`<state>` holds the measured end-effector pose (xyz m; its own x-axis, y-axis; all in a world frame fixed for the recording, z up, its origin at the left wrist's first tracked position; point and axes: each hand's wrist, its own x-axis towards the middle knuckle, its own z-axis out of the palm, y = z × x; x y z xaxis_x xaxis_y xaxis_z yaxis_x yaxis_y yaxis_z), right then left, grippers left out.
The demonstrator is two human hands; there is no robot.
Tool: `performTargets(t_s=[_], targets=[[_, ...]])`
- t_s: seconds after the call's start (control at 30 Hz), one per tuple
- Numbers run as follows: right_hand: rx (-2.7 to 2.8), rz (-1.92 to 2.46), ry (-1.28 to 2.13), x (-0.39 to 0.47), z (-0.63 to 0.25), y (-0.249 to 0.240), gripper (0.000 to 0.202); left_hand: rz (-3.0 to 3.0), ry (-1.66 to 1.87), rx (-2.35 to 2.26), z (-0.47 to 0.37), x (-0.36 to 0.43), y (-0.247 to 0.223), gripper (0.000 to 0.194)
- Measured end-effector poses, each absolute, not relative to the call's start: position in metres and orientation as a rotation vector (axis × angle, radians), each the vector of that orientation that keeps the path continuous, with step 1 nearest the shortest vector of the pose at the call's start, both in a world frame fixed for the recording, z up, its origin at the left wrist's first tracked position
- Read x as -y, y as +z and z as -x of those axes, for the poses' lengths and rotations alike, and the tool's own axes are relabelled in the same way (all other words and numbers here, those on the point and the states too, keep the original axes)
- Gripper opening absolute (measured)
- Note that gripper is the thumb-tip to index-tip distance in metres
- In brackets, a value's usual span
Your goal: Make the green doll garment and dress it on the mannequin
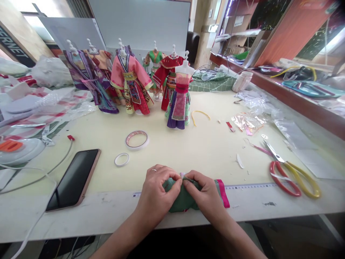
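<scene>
A small green doll garment (181, 202) with a bright pink band at its right end lies at the table's front edge. My left hand (161, 189) pinches the garment's upper edge between thumb and forefinger. Close beside it, my right hand (201, 190) pinches the same edge, and the fingertips of both hands nearly meet. Anything small between the fingertips is hidden. Under the garment runs a ruler strip (249, 186), showing on both sides of the hands.
Several dressed doll stands, among them one in pink (130, 81), line the back. Tape rolls (137, 146) and a phone (74, 180) lie to the left. Red-and-yellow scissors (287, 172), plastic bags (248, 120) and small scraps are on the right. A yellow cord (201, 112) lies mid-table.
</scene>
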<state>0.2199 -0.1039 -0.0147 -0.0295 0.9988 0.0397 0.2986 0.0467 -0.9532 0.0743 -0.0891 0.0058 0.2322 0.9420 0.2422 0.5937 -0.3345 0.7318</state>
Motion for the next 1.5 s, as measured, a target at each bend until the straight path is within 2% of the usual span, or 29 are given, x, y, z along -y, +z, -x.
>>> performTargets(t_s=[0.23, 0.4, 0.97, 1.5], targets=[[1.739, 1.321, 0.517, 0.1055, -0.2168, -0.0202, 0.015, -2.241, 0.999, -1.414, -0.0776, 0.0908, 0.0031, 0.013], [1.812, 1.312, 0.432, 0.1061, -0.216, -0.0225, 0.018, -2.23, 0.969, -1.444, -0.0791, 0.0895, 0.0005, 0.013], [1.357, 1.352, 1.204, 0.1014, -0.2192, -0.0148, 0.013, -1.492, 0.788, -1.393, -0.0778, 0.0854, 0.001, 0.012], [1.26, 1.332, 1.313, 0.1007, -0.2192, -0.0193, 0.013, -1.398, 0.797, -1.383, -0.0768, 0.0848, -0.0002, 0.014]])
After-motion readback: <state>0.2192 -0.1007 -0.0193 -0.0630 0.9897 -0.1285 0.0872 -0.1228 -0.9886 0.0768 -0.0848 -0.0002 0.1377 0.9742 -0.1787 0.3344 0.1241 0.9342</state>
